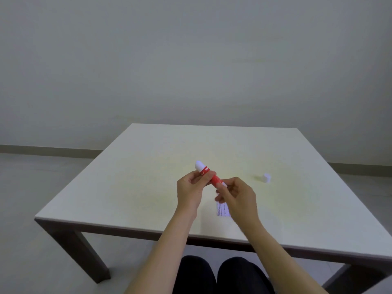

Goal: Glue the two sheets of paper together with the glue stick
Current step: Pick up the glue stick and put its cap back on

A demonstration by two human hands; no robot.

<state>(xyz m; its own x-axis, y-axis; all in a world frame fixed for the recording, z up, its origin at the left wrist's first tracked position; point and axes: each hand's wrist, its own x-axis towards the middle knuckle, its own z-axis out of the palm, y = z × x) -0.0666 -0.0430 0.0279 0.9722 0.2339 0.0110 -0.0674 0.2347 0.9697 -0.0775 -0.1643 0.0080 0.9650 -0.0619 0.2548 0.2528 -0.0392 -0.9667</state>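
Left hand (pixel 189 187): grips glue stick (pixel 209 174) mid-barrel, above table (pixel 127 187)
Right hand (pixel 237 195): fingers pinch its lower end
Cap (pixel 266 177): on table, apart
Paper (pixel 222 209): partly hidden under right hand

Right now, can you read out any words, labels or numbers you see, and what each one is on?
Nothing is legible.
Red-and-white glue stick: white lettering on its red label, too blurred to read.
White sheet of paper on the pale table: rows of dark print, too small to read.
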